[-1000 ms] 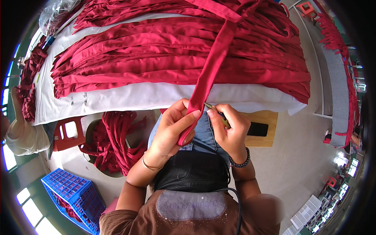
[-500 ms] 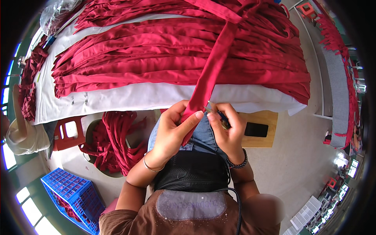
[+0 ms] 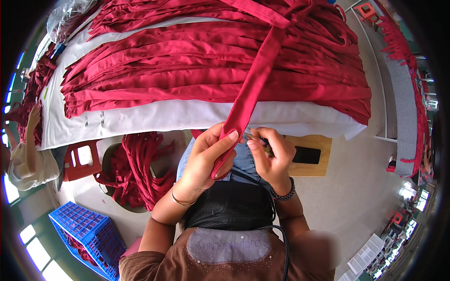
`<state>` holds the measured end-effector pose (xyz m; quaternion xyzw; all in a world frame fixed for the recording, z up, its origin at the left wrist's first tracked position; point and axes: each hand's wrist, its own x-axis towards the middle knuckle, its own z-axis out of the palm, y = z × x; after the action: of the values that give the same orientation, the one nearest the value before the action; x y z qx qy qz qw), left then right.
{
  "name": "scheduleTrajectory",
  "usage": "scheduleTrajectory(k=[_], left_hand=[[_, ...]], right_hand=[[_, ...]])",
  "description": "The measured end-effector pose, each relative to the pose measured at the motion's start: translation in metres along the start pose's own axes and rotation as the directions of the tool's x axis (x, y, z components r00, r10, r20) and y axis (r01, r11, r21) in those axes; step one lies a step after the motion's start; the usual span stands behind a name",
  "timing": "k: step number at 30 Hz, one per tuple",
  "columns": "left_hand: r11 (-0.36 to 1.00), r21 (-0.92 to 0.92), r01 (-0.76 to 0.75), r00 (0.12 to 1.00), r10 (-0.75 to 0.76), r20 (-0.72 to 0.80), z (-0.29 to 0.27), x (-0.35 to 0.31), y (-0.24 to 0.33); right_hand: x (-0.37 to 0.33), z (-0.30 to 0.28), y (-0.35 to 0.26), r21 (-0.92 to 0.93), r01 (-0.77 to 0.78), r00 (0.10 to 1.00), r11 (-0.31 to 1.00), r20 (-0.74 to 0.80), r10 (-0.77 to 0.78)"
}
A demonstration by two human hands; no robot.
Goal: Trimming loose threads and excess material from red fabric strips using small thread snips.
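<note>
My left hand pinches a long red fabric strip, thumb on top. The strip's lower end curls down past the fingers, and its upper part runs away over the table to a loop at the far side. Close beside it, my right hand is closed round a small pair of thread snips, mostly hidden in the fingers. Its metal tip points left toward the strip's edge; I cannot tell whether it touches. Many more red strips lie side by side in a wide layer beyond my hands.
A white cloth covers the table. Below it stand a tub of red strips, a red stool and a blue crate. A black phone rests on a wooden board. Another person's arm is at far left.
The strip's lower end has swung into view below my left fingers. The snips have drawn slightly back from the strip. At far left the other person's arm has moved onto red fabric.
</note>
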<state>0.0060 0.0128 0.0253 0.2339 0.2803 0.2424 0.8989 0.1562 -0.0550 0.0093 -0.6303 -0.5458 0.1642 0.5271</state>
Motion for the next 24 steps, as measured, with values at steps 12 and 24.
scheduleTrajectory(k=[12,24], left_hand=[[0.996,0.056,-0.068,0.998,0.068,-0.004,0.001,0.0,-0.002],[0.995,0.072,-0.064,0.998,0.066,-0.024,0.002,0.0,-0.002]], right_hand=[[0.0,-0.004,-0.001,-0.103,0.027,0.998,0.994,0.056,-0.022],[-0.001,-0.006,-0.002,-0.108,0.008,0.998,0.994,0.063,-0.001]])
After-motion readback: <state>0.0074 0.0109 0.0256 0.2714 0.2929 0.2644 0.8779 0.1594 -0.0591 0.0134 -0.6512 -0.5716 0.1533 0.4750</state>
